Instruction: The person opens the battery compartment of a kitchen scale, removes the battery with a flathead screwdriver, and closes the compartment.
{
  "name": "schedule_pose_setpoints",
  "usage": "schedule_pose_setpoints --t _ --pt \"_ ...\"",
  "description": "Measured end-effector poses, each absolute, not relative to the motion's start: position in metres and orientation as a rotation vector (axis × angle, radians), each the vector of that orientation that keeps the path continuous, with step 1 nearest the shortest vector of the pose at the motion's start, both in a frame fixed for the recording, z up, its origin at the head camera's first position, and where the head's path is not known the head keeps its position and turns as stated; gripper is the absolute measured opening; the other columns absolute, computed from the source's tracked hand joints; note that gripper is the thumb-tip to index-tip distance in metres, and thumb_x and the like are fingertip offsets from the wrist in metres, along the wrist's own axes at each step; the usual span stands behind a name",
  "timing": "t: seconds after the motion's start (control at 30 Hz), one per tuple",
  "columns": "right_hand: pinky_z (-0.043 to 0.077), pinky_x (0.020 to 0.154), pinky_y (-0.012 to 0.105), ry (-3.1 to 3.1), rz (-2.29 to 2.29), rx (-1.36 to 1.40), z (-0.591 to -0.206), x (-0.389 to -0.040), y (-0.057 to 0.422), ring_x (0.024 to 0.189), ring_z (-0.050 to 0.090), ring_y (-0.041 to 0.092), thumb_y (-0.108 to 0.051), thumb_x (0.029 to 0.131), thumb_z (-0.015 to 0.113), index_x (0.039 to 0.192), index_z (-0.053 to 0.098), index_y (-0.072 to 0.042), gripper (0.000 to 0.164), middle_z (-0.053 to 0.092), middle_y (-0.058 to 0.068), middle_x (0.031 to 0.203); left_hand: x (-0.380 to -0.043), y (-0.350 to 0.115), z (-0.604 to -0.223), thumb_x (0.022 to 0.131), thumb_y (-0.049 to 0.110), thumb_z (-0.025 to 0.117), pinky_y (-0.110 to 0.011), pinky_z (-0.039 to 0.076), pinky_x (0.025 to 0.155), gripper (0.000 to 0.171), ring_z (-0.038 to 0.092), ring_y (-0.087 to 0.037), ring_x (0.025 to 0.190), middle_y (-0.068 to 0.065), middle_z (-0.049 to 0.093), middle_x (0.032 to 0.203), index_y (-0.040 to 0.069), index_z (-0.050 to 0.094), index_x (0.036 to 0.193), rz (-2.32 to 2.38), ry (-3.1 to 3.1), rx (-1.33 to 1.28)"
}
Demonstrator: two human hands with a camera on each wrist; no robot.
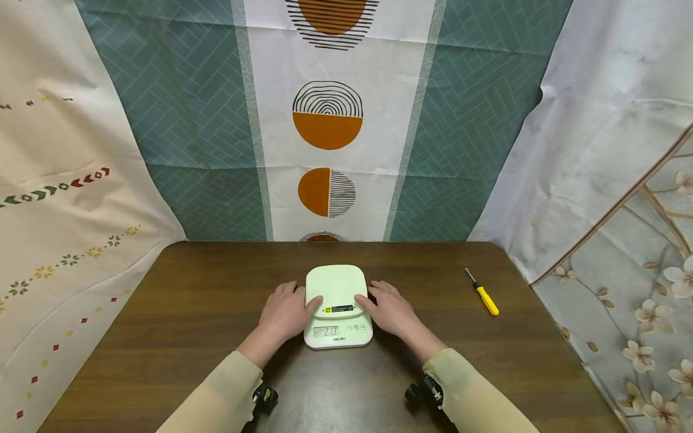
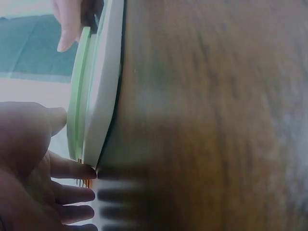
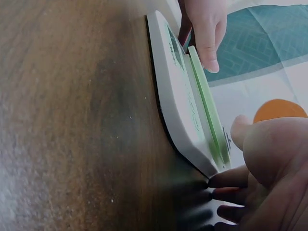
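Note:
A pale green and white digital kitchen scale [image 1: 337,287] lies on the table, its lit display [image 1: 326,331] and buttons on the near side. My left hand [image 1: 287,311] holds its left side, thumb over the top plate and fingers along the edge. On the opposite side, my right hand [image 1: 391,310] grips it the same way. In the left wrist view, the fingertips of the left hand [image 2: 29,159] reach down beside the base of the scale [image 2: 105,86]. The right wrist view has the right hand [image 3: 276,163] at the corner of the scale [image 3: 168,91], thumb by the plate.
A yellow-handled screwdriver [image 1: 487,300] lies on the right part of the brown wooden table [image 1: 216,282]. Patterned cloth [image 1: 330,144] hangs behind the table's far edge, with more cloth along both sides. A dark wrist device [image 1: 265,398] sits at the left sleeve, another at the right.

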State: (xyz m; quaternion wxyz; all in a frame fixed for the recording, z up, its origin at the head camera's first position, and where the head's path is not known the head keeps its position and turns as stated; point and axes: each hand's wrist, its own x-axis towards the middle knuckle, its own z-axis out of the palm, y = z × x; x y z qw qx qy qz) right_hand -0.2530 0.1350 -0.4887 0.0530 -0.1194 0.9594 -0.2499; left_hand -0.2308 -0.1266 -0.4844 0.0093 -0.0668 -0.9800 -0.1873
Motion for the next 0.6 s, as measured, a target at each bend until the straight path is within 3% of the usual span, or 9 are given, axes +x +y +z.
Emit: schedule_pose_setpoints --t 0.6 --pt "0.039 0.123 0.061 2.798 -1.041 -0.443 -0.4869 -0.2498 0.1291 0.154 0.044 0.045 -0.047 0.110 0.068 0.146 0.067 0.003 0.062 0.053 0.025 0.161 -0.2357 -0.1247 -0.4889 0.113 0.040 0.062 -0.057 0.018 0.133 0.060 0.033 -0.054 0.159 -0.033 0.058 0.154 -0.012 0.063 0.145 -0.808 -3.070 -0.258"
